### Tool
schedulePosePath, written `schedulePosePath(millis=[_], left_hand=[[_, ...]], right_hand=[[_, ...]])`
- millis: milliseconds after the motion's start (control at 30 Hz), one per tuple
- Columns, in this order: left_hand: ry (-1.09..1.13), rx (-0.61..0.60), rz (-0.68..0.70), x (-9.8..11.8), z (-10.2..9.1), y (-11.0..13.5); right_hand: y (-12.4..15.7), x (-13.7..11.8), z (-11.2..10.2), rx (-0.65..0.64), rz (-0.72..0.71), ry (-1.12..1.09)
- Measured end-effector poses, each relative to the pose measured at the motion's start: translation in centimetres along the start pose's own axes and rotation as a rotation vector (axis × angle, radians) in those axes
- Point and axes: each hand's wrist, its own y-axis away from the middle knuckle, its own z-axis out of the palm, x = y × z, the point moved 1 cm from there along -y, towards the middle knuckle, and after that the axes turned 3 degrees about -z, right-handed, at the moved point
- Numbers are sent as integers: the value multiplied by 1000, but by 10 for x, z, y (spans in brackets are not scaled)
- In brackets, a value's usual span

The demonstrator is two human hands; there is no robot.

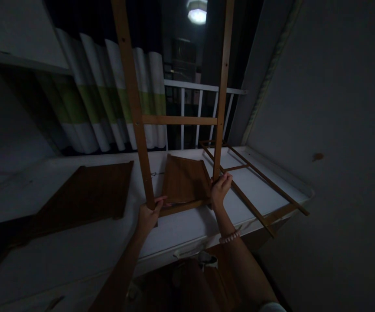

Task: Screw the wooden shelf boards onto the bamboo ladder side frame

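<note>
A white surface (187, 227) spreads across the middle of the frame and carries the wooden parts, which look only partly joined. Largest among them is the ladder-like wooden frame (179, 120), standing up through the centre and running out at the top edge; its left upright (132, 82) and right upright (223, 86) are already linked by a crossbar, with a lower bar (184, 208) near their bottom ends, so this section seems mostly made up. A second wooden frame (268, 180) lies at centre right, its rails also joined by cross-pieces, its near ends jutting past the surface's front edge. The left panel (99, 195) lies flat at centre left, well apart from both frames and evidently unattached. The smaller centre panel (185, 177) sits behind the lower bar; whether it is fastened there I cannot tell, though it appears loose. Low in the centre, the left hand (148, 216) grips the foot of the left upright, and the right hand (220, 188) is wrapped around the lower part of the right one. Smallest, a thin dark item (156, 173) lies between the panels, too dim to identify. Joining frames and panels together appears not yet done.
</note>
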Motion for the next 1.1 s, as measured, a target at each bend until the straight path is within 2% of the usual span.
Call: schedulePosePath(millis=[400,633,800,900,1033,1100], left_hand=[[84,20,-26,-5,1,3],[82,8,-73,-5,2,2],[52,-46,-84,-5,0,-5],[44,-133,-107,-2,-3,-6],[91,-353,-211,-3,-14,-5],[168,-446,-215,-8,-21,-7]], right_hand=[[5,-3,-5,108,74,-3],[3,7,-9,141,14,94],[1,8,-11,112,-5,124],[0,8,-12,107,13,118],[-1,6,-14,122,51,88],[-1,4,-16,110,65,72]])
